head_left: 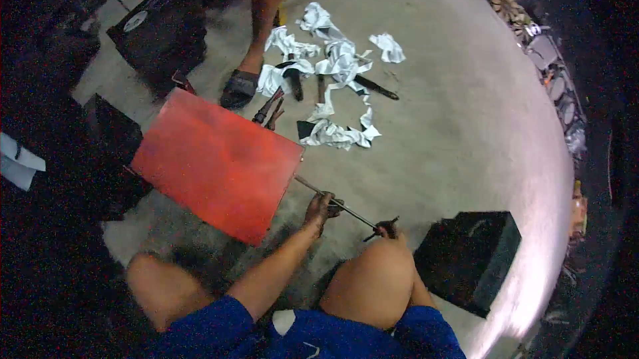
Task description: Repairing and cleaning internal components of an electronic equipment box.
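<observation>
A slim metal rod with a crossbar handle (356, 216) slants from near my right knee up to the right edge of a red, box-like panel (219, 159). My left hand (324, 214) is closed around the middle of the rod. At its near end, my right hand (387, 229) grips the crossbar, partly hidden behind my knee. The rod's far tip reaches the panel's side; I cannot tell whether it goes inside. Dark, blackened clamp-like pieces (268, 111) stick out beyond the panel's far edge.
Crumpled white scraps (343, 62) lie on the concrete floor with dark strips (377, 87) among them. A black box (476, 252) stands to my right. Another person's sandalled foot (239, 86) is beyond the panel, near a dark case (160, 36). Assorted clutter (542, 52) lines the right side.
</observation>
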Available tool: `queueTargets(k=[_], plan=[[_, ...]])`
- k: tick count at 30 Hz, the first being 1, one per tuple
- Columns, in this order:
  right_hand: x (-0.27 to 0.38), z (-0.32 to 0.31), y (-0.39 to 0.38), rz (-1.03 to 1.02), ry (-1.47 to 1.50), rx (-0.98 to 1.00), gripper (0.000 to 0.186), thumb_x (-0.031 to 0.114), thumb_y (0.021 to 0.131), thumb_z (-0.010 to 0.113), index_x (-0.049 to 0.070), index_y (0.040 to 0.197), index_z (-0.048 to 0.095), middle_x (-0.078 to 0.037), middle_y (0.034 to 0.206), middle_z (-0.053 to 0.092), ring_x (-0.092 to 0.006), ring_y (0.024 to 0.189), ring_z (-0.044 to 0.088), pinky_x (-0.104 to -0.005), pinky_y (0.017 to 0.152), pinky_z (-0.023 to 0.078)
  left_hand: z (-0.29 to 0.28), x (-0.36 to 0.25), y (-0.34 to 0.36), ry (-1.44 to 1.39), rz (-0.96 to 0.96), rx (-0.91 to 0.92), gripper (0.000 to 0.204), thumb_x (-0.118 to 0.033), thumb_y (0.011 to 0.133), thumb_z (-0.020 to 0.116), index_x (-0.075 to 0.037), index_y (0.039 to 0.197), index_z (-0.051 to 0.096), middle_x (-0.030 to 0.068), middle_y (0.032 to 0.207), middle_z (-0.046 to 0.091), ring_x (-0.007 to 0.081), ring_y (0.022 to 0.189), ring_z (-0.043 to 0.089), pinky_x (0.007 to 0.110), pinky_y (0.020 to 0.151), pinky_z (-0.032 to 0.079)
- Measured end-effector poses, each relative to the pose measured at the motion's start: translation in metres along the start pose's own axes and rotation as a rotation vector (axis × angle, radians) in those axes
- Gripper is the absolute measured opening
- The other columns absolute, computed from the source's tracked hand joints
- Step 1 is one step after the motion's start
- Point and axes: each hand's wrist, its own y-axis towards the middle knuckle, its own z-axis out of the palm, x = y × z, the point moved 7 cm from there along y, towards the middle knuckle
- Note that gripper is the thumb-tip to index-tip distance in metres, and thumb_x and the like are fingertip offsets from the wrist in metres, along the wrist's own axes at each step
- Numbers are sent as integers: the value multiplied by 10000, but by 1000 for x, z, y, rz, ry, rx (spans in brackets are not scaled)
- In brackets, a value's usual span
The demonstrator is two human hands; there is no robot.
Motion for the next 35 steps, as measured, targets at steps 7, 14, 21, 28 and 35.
queueTargets(k=[7, 14, 21, 28, 35], plan=[[-73, 14, 34, -122, 388, -13, 150, 122, 865, 655, 24, 972, 619, -51, 785, 627, -114, 640, 539, -266, 548, 415, 3, -1, 10, 47, 137, 65, 267, -295, 966, 473, -55, 1077, 503, 143, 978, 661, 229, 843, 651, 339, 711, 531], [-125, 8, 38, 25, 576, -211, 286, 258, 913, 592, 10, 1055, 607, -118, 1002, 654, -213, 831, 631, -300, 710, 558, 26, -3, -4, 117, 146, 72, 290, -333, 956, 492, -67, 1070, 506, 133, 1017, 650, 221, 861, 644, 354, 762, 519], [-62, 4, 39, -177, 298, -209, 237, 195, 914, 561, -6, 1022, 623, -86, 1025, 651, -180, 879, 611, -265, 735, 484, 27, -6, 5, 68, 145, 131, 289, -350, 943, 521, -88, 1063, 519, 122, 1035, 655, 209, 918, 639, 361, 784, 512], [26, 1, -2, -454, -103, -267, 182, -6, 876, 559, 21, 1031, 650, -157, 1054, 661, -229, 919, 657, -312, 822, 504, 10, -4, 12, -12, 133, 186, 258, -339, 933, 548, -115, 1059, 534, 123, 1041, 658, 213, 947, 632, 366, 777, 507], [7, -6, -4, -900, -528, -111, 328, 24, 893, 547, 58, 1218, 571, -200, 1207, 586, -272, 1056, 605, -376, 874, 486, -5, -22, 15, 35, 157, 184, 263, -337, 933, 551, -107, 1059, 545, 117, 1031, 660, 215, 961, 626, 369, 806, 504]])
